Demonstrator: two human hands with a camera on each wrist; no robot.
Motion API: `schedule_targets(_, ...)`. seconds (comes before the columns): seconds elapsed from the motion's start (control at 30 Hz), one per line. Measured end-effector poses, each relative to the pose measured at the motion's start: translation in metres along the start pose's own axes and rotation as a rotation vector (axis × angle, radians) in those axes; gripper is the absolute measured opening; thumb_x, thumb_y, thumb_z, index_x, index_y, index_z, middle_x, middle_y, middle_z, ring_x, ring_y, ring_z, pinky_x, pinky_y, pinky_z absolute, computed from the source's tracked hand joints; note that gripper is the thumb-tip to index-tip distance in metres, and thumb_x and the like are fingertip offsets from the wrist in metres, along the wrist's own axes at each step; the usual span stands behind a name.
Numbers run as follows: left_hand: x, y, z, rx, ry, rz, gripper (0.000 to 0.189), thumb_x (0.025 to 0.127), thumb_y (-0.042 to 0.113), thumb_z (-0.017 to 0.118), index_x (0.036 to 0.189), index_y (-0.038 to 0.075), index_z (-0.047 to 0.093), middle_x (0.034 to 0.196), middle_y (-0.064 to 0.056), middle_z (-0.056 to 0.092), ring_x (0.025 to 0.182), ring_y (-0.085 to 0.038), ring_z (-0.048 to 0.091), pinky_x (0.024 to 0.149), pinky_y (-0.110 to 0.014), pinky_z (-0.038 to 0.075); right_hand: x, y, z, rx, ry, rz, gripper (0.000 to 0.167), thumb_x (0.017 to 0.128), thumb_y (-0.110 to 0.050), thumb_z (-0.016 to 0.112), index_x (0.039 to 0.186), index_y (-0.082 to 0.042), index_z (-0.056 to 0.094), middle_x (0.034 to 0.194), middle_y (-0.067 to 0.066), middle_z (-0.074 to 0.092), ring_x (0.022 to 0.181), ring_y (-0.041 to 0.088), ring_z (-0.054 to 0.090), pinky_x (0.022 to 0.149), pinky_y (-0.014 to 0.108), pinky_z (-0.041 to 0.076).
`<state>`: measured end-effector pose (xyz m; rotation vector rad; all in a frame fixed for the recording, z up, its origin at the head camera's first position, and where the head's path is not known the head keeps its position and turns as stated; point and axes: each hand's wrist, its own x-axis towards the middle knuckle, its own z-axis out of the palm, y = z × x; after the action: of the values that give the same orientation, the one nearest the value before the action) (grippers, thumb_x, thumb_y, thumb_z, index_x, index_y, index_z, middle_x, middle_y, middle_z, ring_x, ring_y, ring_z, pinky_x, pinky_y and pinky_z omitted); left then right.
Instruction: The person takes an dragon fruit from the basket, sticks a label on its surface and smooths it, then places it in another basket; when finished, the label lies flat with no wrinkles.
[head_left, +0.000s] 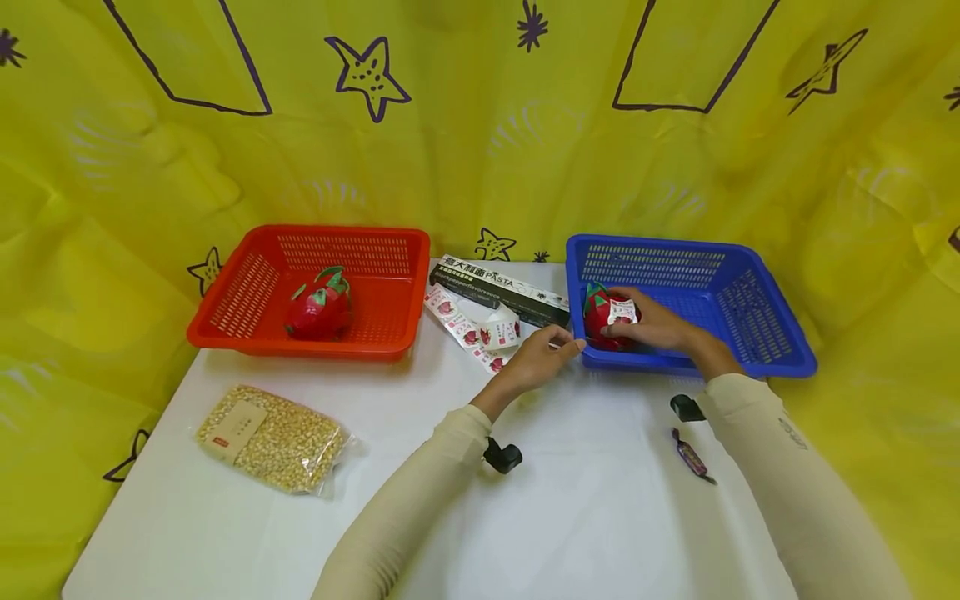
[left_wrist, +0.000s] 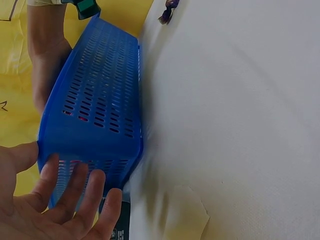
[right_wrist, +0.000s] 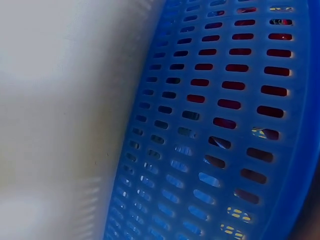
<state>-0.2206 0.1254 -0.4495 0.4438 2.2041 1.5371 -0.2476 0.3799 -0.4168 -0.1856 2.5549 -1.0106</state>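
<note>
My right hand reaches into the blue basket and grips a red dragon fruit at its left end. A white label shows on the fruit, and green leaf tips stick up behind. At the basket's near left corner is my left hand, its thumb at the rim. In the left wrist view the fingers of that hand are spread along the slotted wall. Red shows through the slots of the basket wall in the right wrist view, where the right hand's grip is hidden.
A red basket holds another dragon fruit. Between the baskets lie a pasta box and a curling strip of labels. A bag of yellow kernels sits front left, a wrapped candy front right.
</note>
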Motion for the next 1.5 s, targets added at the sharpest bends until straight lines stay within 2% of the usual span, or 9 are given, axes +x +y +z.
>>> schedule_targets(0.27,-0.002,0.0,0.001,-0.002,-0.004,0.002,0.039,0.109,0.043,0.059,0.123,0.007,0.065,0.127,-0.01,0.071,0.12,-0.025,0.066,0.096,-0.038,0.057,-0.004,0.001,0.0,-0.01,0.029,0.009,0.096,0.101,-0.042,0.064,0.168,-0.002,0.007,0.156,0.036,0.033,0.136,0.053,0.043,0.114,0.072,0.038)
schedule_targets(0.5,-0.002,-0.001,0.003,0.009,0.018,0.007,0.04,0.109,0.043,0.059,0.124,0.007,0.066,0.127,-0.01,0.071,0.12,-0.025,0.065,0.097,-0.039,0.056,-0.008,-0.002,0.0,-0.044,0.081,-0.002,0.092,0.103,-0.04,0.064,0.168,-0.002,0.012,0.16,0.036,0.029,0.138,0.055,0.04,0.113,0.074,0.039)
schedule_targets(0.63,-0.008,-0.003,0.002,0.01,0.025,0.031,0.039,0.109,0.043,0.058,0.124,0.007,0.067,0.129,-0.01,0.071,0.12,-0.025,0.066,0.096,-0.036,0.056,-0.015,-0.009,0.002,-0.066,0.117,0.0,0.089,0.103,-0.039,0.063,0.168,-0.003,0.015,0.163,0.037,0.025,0.141,0.056,0.036,0.112,0.075,0.038)
schedule_targets(0.8,-0.025,-0.012,-0.005,0.021,0.014,0.05,0.032,0.109,0.037,0.059,0.123,0.009,0.069,0.128,-0.007,0.072,0.114,-0.022,0.067,0.092,-0.032,0.055,-0.02,-0.016,0.005,-0.098,0.246,-0.075,0.079,0.104,-0.032,0.067,0.165,-0.003,0.028,0.165,0.033,0.028,0.149,0.056,0.029,0.115,0.078,0.031)
schedule_targets(0.97,-0.054,-0.023,-0.023,0.039,0.038,0.088,0.026,0.109,0.03,0.061,0.122,0.01,0.069,0.123,-0.006,0.071,0.111,-0.022,0.067,0.093,-0.035,0.055,-0.023,-0.037,0.013,-0.082,0.377,-0.186,0.068,0.103,-0.026,0.07,0.159,-0.002,0.041,0.164,0.028,0.035,0.152,0.051,0.028,0.117,0.078,0.026)
schedule_targets(1.13,-0.086,-0.029,-0.052,0.046,0.087,0.118,0.022,0.108,0.025,0.062,0.123,0.01,0.068,0.124,-0.007,0.072,0.116,-0.027,0.066,0.097,-0.041,0.054,-0.014,-0.07,0.035,-0.04,0.439,-0.265,0.061,0.102,-0.022,0.07,0.157,-0.005,0.047,0.163,0.023,0.039,0.15,0.046,0.035,0.119,0.072,0.03)
schedule_targets(1.3,-0.113,-0.032,-0.081,0.024,0.148,0.136,0.023,0.108,0.023,0.062,0.125,0.008,0.067,0.128,-0.009,0.072,0.116,-0.027,0.065,0.098,-0.043,0.055,0.0,-0.108,0.069,-0.009,0.44,-0.337,0.058,0.101,-0.02,0.071,0.154,-0.006,0.05,0.16,0.02,0.043,0.147,0.043,0.041,0.119,0.069,0.034)
schedule_targets(1.5,-0.141,-0.034,-0.119,0.011,0.282,0.154,0.024,0.108,0.022,0.062,0.127,0.007,0.067,0.127,-0.011,0.071,0.119,-0.027,0.065,0.098,-0.045,0.053,0.023,-0.148,0.116,0.072,0.367,-0.424,0.058,0.102,-0.019,0.07,0.155,-0.006,0.049,0.16,0.018,0.045,0.145,0.039,0.045,0.12,0.064,0.036)
